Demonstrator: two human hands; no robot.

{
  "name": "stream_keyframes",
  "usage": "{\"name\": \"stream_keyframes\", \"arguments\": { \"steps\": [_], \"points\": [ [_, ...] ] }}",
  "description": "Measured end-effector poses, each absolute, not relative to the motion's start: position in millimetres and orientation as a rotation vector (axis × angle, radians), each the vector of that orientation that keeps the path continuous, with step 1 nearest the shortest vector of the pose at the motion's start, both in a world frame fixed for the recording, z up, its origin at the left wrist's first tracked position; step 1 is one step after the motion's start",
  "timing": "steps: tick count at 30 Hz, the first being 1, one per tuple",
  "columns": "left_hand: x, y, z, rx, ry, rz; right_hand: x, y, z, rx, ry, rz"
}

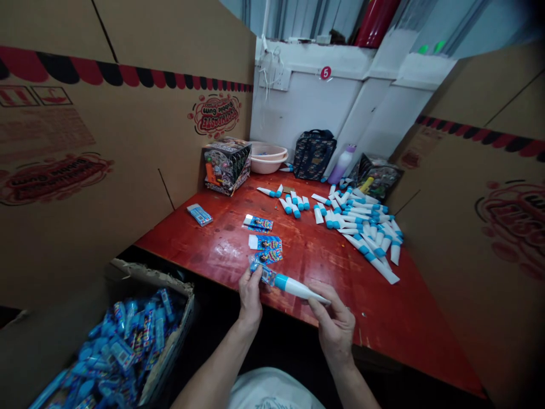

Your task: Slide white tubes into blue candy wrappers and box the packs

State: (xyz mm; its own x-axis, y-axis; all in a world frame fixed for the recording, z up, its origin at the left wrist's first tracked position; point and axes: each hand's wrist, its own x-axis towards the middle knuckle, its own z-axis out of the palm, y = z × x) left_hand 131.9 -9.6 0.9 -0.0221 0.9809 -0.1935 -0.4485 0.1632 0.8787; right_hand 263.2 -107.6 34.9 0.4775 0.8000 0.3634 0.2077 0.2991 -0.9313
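Here, pinching the printed sleeve (268,276) in the left hand (250,292) and the white tube (293,287) by its tapered end in the right hand (334,318), over the red table's (217,247) near edge, seemingly for alignment.

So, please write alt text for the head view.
The left hand holds a printed wrapper at the blue cap of a white tube; the right hand pinches its tapered end. Similar tubes lie heaped on a red table; a carton of blue packs stands lower left.
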Motion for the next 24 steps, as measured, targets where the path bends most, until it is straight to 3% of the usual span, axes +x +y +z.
{"name": "stream_keyframes", "arguments": {
  "steps": [15,24],
  "points": [
    [134.1,-10.0,-0.6,0.702,1.046,1.292,264.1,-108.0,25.4,-1.289,-1.100,0.473],
    [141.4,-15.2,15.1,0.434,0.801,1.246,257.8,-97.8,5.3,-1.277,-1.045,0.474]
  ]
}}
